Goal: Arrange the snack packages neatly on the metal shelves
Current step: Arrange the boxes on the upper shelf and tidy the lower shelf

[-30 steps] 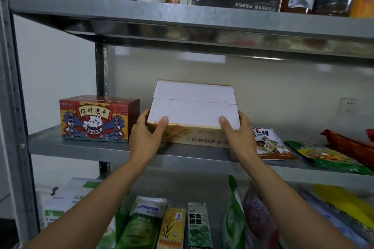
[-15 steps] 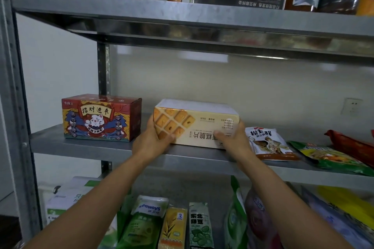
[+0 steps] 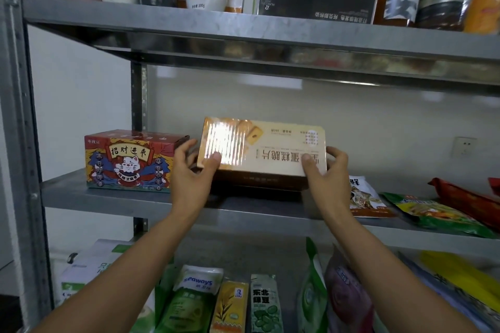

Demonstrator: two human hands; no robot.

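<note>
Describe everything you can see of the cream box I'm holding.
The cream box looks like glossy cardboard: front with biscuit pictures and upside-down print, glare on its left part, dark brown lower side. The left hand and right hand grip its ends, thumbs on the front. It is tilted over the middle shelf, beside the red cat box.

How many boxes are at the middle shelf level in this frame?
2. The red cat box stands at the left; the yellow biscuit box is just right of it, gripped by the left hand and right hand. None looks hidden.
</note>
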